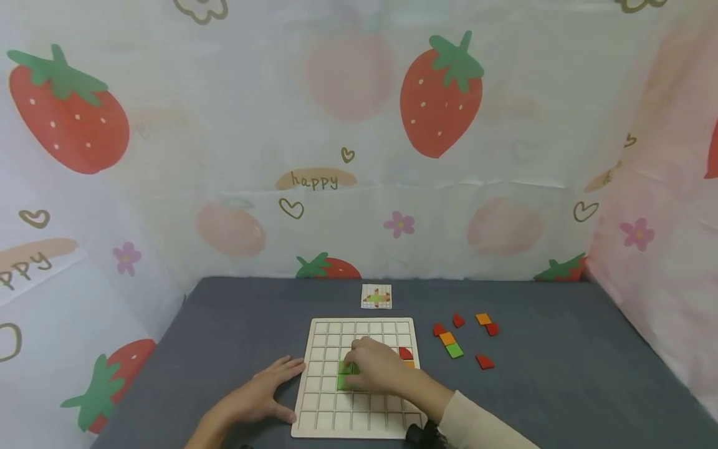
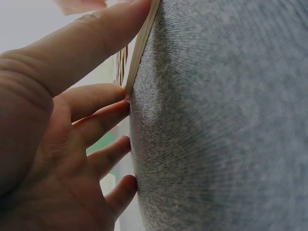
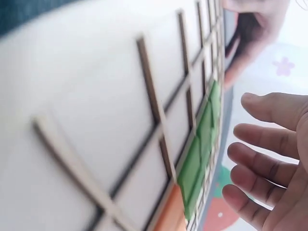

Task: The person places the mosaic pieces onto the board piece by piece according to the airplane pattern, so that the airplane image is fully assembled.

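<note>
A pale wooden grid board (image 1: 320, 423) lies on the grey table. Thumb and fingertips of my left hand (image 1: 260, 390) touch its left edge; in the left wrist view the thumb and the nearest fingers (image 2: 98, 100) meet the board's rim. My right hand (image 1: 381, 369) is over the middle of the board, partly covering green square tiles (image 1: 342, 382) set in the grid. In the right wrist view its fingers (image 3: 248, 156) are spread, loosely bent and apart from the green tiles (image 3: 192, 168), with nothing between them. An orange tile (image 3: 168, 211) adjoins the green ones.
Right of the board lie loose pieces: red rounded ones (image 1: 485, 362), orange squares (image 1: 483, 319) and a green square (image 1: 454, 351). A small picture card (image 1: 376, 302) lies behind the board. On the board's right side sits a red piece (image 1: 406, 353). Strawberry-printed cloth (image 1: 449, 218) encloses the table.
</note>
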Tool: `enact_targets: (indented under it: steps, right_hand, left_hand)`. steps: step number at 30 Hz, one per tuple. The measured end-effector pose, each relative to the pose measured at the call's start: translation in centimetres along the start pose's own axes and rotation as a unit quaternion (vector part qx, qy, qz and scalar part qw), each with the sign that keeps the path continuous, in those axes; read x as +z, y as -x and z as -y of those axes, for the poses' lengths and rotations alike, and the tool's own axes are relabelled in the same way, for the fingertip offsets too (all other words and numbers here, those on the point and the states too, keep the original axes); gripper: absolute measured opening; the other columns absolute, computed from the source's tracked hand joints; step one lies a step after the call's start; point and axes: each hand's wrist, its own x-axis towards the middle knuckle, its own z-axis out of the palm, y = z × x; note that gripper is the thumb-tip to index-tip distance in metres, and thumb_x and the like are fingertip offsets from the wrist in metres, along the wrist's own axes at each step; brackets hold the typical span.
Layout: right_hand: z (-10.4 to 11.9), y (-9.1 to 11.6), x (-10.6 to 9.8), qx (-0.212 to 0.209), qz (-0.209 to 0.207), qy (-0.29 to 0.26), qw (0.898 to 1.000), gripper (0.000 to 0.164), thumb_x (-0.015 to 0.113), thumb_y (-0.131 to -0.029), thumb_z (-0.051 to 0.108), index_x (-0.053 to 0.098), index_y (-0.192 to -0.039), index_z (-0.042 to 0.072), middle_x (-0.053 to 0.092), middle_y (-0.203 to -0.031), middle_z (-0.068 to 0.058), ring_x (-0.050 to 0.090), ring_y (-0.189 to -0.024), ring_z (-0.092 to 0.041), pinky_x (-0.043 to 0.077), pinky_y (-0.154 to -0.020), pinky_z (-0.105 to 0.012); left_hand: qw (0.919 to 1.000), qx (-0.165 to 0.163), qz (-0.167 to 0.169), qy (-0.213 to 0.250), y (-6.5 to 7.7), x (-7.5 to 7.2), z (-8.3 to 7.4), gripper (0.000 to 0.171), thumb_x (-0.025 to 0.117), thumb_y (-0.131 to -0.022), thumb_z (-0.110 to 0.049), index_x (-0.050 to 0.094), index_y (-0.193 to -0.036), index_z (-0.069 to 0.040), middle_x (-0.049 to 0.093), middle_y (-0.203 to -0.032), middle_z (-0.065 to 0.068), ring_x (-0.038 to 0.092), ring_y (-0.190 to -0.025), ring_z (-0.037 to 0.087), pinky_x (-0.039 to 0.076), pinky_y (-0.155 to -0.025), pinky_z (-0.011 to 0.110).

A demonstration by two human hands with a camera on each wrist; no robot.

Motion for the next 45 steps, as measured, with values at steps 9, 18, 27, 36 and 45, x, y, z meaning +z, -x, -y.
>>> enact_targets:
  steps: [9, 18, 27, 36, 45]
  right_hand:
    - [-2.0, 1.1, -2.1, -0.001, -0.033, -0.062, 0.998, 0.018, 0.069, -0.089, 0.022, 0.076, -0.099, 0.009, 0.064, -0.089, 0.000, 0.053, -0.080, -0.010, 0.046, -0.068, -0.022]
    - [-4.4, 2.4, -3.6, 0.042, -0.056, -0.069, 0.995, 0.016, 0.069, -0.090, 0.021, 0.076, -0.099, 0.009, 0.062, -0.089, 0.002, 0.050, -0.081, -0.012, 0.044, -0.066, -0.025]
    - [-7.6, 4.9, -4.1, 0.071, -0.096, -0.061, 0.991, 0.016, 0.070, -0.089, 0.018, 0.075, -0.099, 0.006, 0.060, -0.085, 0.003, 0.048, -0.078, -0.011, 0.043, -0.066, -0.024]
    - [-10.3, 7.3, -4.3, 0.120, -0.122, -0.054, 0.984, 0.013, 0.073, -0.086, 0.017, 0.075, -0.096, 0.008, 0.062, -0.086, 0.003, 0.053, -0.080, -0.013, 0.046, -0.068, -0.027]
    - [-12.5, 8.9, -4.3, 0.157, -0.110, -0.058, 0.980, 0.014, 0.072, -0.087, 0.016, 0.074, -0.095, 0.005, 0.059, -0.081, 0.002, 0.047, -0.076, -0.012, 0.041, -0.066, -0.026]
  left_hand:
    - [0.9999, 0.013, -0.006, -0.008, 0.0, 0.4, 0.0, 0.096, 0.084, -0.070, -0.034, 0.039, -0.146, 0.005, 0.037, -0.153, 0.025, 0.020, -0.142, 0.055, 0.021, -0.104, 0.075]
    - [1.0000, 0.002, -0.007, -0.006, -0.3, 0.3, 0.1, 0.097, 0.084, -0.070, -0.035, 0.039, -0.147, 0.003, 0.036, -0.154, 0.021, 0.020, -0.144, 0.052, 0.022, -0.106, 0.073]
    - [0.9998, -0.007, -0.009, -0.013, -0.3, 0.1, -0.1, 0.098, 0.084, -0.069, -0.036, 0.039, -0.147, 0.002, 0.036, -0.155, 0.020, 0.019, -0.145, 0.051, 0.020, -0.106, 0.074]
    - [0.9999, -0.007, -0.010, -0.010, -0.2, 0.1, -0.2, 0.097, 0.085, -0.069, -0.035, 0.039, -0.146, 0.003, 0.036, -0.154, 0.022, 0.020, -0.144, 0.052, 0.021, -0.106, 0.073]
    - [0.9999, -0.009, -0.008, -0.008, -0.1, 0.1, 0.0, 0.098, 0.085, -0.069, -0.036, 0.039, -0.147, 0.003, 0.036, -0.154, 0.022, 0.020, -0.144, 0.051, 0.022, -0.107, 0.072]
